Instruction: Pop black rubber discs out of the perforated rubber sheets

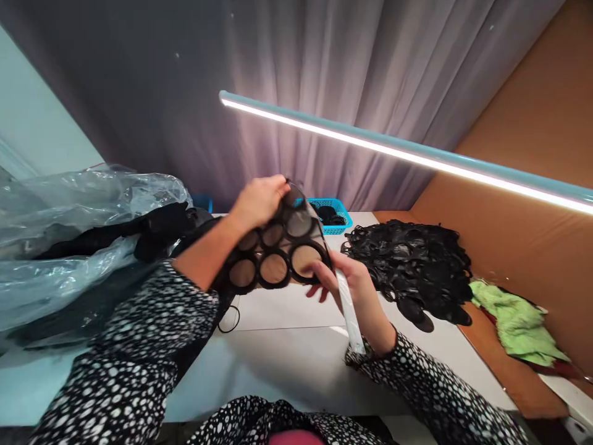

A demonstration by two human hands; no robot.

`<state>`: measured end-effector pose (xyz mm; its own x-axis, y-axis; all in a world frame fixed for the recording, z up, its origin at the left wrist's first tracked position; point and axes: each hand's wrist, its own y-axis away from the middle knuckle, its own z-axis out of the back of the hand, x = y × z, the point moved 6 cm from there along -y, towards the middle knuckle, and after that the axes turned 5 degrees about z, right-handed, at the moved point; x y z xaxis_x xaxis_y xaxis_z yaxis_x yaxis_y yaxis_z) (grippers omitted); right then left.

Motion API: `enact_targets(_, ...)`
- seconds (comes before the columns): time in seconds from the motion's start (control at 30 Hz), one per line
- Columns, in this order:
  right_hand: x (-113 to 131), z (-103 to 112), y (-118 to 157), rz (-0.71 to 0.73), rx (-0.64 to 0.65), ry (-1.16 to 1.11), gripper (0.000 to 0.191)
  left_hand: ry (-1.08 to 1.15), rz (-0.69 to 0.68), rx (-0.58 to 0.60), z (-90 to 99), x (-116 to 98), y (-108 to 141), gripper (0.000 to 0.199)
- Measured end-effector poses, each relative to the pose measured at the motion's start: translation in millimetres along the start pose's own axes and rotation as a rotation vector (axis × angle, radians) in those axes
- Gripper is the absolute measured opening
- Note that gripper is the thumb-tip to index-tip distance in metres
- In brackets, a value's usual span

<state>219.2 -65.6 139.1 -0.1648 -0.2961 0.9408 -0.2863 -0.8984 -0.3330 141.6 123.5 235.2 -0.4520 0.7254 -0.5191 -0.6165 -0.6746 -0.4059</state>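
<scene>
A black sheer fabric piece (273,269) with several round openings rimmed in black hangs stretched between my two hands above the white table. My left hand (260,201) pinches its upper corner, fingers closed on the edge. At the right edge, my right hand (349,287) grips the fabric, its thumb over a round opening and other fingers behind. A white strip (349,312) runs down along the right palm to the sleeve cuff. Below the fabric, a thin black ring (228,331) lies on the table.
To the right lies a large heap of black pieces (412,266), with a green cloth (519,321) beyond. A blue basket (343,230) of black items stands at the back. Clear plastic bags (69,272) with dark fabric fill the left. A lit tube lamp (393,145) crosses above.
</scene>
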Motion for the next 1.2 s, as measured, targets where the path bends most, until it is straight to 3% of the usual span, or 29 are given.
enact_targets(0.07,-46.8,31.8,22.8,-0.129,-0.066,0.226,0.039,-0.010,-0.040,0.174,-67.7,13.5,13.9,0.011)
enact_targets(0.13,-87.3,59.0,44.7,-0.234,-0.062,0.428,0.044,-0.002,-0.083,0.307,-116.3,29.7,40.0,0.031)
enact_targets(0.17,-102.6,70.2,53.5,-0.270,-0.050,0.490,0.045,0.002,-0.103,0.362,-131.1,38.3,54.5,0.038)
enact_targets(0.23,-122.3,87.4,65.5,-0.327,-0.022,0.566,0.048,0.001,-0.138,0.437,-141.1,56.0,81.1,0.041)
enact_targets(0.3,-128.6,99.4,70.4,-0.363,0.009,0.624,0.049,-0.029,-0.146,0.448,-130.1,74.7,101.9,0.041)
enact_targets(0.4,-123.5,110.5,71.5,-0.391,0.098,0.780,0.046,-0.315,-0.084,0.196,-85.1,103.9,129.8,0.036)
enact_targets(0.5,-111.4,118.2,67.8,-0.368,0.140,0.910,0.041,-0.542,-0.032,-0.031,-43.7,122.1,176.8,0.048)
enact_targets(0.57,-102.8,120.1,57.8,-0.277,0.122,0.920,0.037,-0.640,0.050,-0.104,-27.8,133.7,212.7,0.058)
enact_targets(0.7,-104.9,118.0,20.9,0.040,0.104,0.868,0.027,-0.648,0.163,-0.054,-21.0,151.1,262.5,0.062)
enact_targets(0.83,-151.9,129.2,-7.8,0.231,0.138,1.028,0.037,-0.572,0.255,0.007,-9.9,165.0,274.2,0.043)
enact_targets(0.97,-197.4,166.8,-19.2,0.233,0.087,1.145,0.037,-0.798,0.308,-0.017,24.6,177.9,271.2,0.036)
enact_targets(1.07,-203.9,188.5,-23.4,0.183,0.032,1.157,0.035,-1.053,0.286,-0.014,49.8,184.6,267.7,0.034)
enact_targets(1.2,-185.8,184.9,-24.0,0.046,0.055,1.079,0.040,-1.164,0.251,-0.004,62.7,184.8,265.6,0.028)
